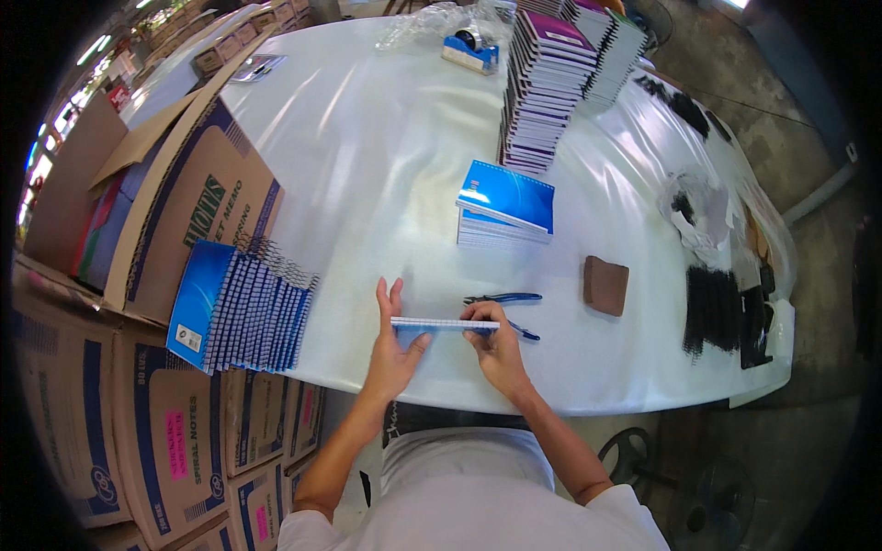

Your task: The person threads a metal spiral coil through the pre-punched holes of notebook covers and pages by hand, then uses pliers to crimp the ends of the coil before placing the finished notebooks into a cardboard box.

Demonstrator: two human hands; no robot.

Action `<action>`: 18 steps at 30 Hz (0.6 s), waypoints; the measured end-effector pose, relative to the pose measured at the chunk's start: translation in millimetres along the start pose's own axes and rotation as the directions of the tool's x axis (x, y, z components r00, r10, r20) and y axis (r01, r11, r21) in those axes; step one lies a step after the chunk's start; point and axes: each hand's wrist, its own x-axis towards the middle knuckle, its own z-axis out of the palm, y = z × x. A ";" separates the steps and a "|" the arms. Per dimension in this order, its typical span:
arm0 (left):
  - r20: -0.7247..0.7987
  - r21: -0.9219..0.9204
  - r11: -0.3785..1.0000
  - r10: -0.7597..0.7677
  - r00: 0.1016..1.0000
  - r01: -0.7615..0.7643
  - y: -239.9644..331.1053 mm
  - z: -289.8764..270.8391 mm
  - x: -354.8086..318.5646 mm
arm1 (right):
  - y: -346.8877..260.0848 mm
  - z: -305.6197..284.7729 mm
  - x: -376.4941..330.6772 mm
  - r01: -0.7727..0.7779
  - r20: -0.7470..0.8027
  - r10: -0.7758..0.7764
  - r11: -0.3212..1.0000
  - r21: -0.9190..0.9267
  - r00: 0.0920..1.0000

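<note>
A blue spiral notebook (441, 324) stands on edge just above the white table (367, 156), held between both hands. My left hand (393, 344) grips its left end with fingers spread along the back. My right hand (494, 342) pinches its right end. Blue-handled pliers (505, 299) lie on the table right behind the notebook. A small stack of blue notebooks (505, 207) sits further back.
A row of blue notebooks (241, 310) leans on the left in an open cardboard box (197, 197). A tall purple notebook stack (547, 87) stands at the back. A brown block (605, 285) and black spiral coils (726, 312) lie on the right. A tape dispenser (470, 50) sits far back.
</note>
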 end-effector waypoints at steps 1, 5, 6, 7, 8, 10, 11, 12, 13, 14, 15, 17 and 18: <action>-0.048 0.206 0.976 0.087 0.995 -0.075 5.1 -0.2 -0.2 | -7.1 -2.7 1.6 -0.015 0.011 0.016 0.999 -0.029 1.000; 0.243 0.806 0.485 0.253 0.936 -0.340 68.8 15.9 20.8 | -12.4 -10.0 4.5 -0.074 0.029 0.076 0.996 -0.043 0.997; 0.380 0.852 0.310 0.187 0.906 -0.422 76.2 24.4 27.2 | -14.1 -12.6 2.1 0.007 0.032 -0.004 0.994 -0.111 0.999; 0.449 0.849 0.237 0.150 0.881 -0.473 70.4 32.2 33.9 | -20.0 -18.3 1.2 0.094 0.044 -0.087 0.978 -0.187 0.995; 0.461 0.846 0.233 0.131 0.877 -0.480 63.9 34.1 38.0 | -31.2 -27.0 4.8 0.185 0.057 -0.177 0.946 -0.267 0.983; 0.487 0.839 0.229 0.090 0.869 -0.494 51.1 25.5 39.6 | -53.2 -75.3 9.5 0.272 -0.052 -0.358 0.790 -0.550 0.932; 0.476 0.833 0.260 0.113 0.872 -0.489 50.2 26.7 39.4 | -58.2 -116.0 14.7 0.256 -0.084 -0.497 0.576 -0.776 0.864; 0.477 0.819 0.289 0.136 0.868 -0.496 54.4 28.1 40.6 | -44.6 -168.1 18.9 0.115 -0.317 -0.416 0.741 -0.662 0.852; 0.473 0.810 0.311 0.155 0.868 -0.497 57.8 28.6 41.8 | -38.5 -222.6 23.4 -0.005 -0.389 -0.530 0.587 -0.810 0.754; 0.478 0.809 0.308 0.153 0.865 -0.501 58.7 28.7 41.5 | -37.6 -257.4 24.8 -0.316 -0.469 -0.578 0.350 -0.882 0.667; 0.485 0.804 0.307 0.158 0.860 -0.510 58.9 30.1 42.6 | -27.4 -291.8 17.8 -0.572 -0.545 -0.540 0.137 -0.809 0.641; 0.486 0.803 0.310 0.155 0.860 -0.510 57.7 34.2 45.1 | 2.7 -344.6 3.7 -0.740 -0.600 -0.478 -0.178 -0.649 0.642; 0.485 0.807 0.308 0.142 0.863 -0.504 56.7 34.8 45.1 | 19.7 -361.9 -3.4 -0.716 -0.587 -0.430 -0.255 -0.650 0.686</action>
